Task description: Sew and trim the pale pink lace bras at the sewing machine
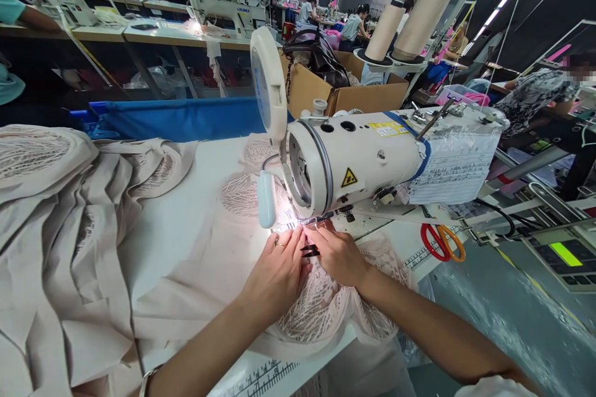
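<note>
So both hands are right up at the needle end of the sewing machine (363, 158), fingertips nearly meeting. Left hand (279, 267) lies flattish with its fingers together, pressing down on the cloth; can't tell if the thumb is pinching anything. Right hand (339, 254) is more bunched up and looks to be pinching the edge of the lace piece (310, 310). Something small and black (311, 251) pokes out between the two, no clue what. The lace piece sits crumpled under and in front of the hands, spilling over the near edge of the desk (158, 229). The lamp (267, 200) lights the spot just past the fingertips. I'd call it mid-seam: cloth is at the needle, with a good bit on the near side that may be left to do. The actual stitches are too small to make out, so no idea how much is sewn. More lace (244, 192) lies behind the lamp, and a big pile (28, 298) of similar pieces fills the desk's left side; finished or waiting, can't say. Scissors (442, 243) with red and orange handles lie by the right end of the near edge, and a cardboard box (367, 99) stands behind the machine, past the far edge.
</note>
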Demonstrator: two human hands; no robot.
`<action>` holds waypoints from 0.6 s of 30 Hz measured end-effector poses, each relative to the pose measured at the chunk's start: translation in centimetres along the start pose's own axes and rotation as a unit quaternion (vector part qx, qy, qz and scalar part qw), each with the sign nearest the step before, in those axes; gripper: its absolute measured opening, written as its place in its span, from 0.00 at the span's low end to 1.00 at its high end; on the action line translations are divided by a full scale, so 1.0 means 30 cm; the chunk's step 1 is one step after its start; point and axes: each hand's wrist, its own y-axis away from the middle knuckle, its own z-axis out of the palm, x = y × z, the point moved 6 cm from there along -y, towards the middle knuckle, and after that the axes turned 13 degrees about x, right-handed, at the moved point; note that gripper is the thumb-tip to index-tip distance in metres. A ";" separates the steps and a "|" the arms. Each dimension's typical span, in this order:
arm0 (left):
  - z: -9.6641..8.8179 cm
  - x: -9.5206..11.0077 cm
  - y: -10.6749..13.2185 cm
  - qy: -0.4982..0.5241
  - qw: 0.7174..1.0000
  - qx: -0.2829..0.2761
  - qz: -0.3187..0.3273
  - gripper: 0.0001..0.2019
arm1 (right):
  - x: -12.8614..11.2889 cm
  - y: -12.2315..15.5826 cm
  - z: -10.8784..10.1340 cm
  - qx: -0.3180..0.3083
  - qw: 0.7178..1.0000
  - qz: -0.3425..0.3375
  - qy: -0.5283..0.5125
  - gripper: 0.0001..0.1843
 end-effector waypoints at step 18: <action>-0.012 -0.012 -0.005 -0.044 0.999 -0.001 -0.002 0.25 | 0.001 -0.030 0.004 -0.119 0.988 0.093 0.010 0.25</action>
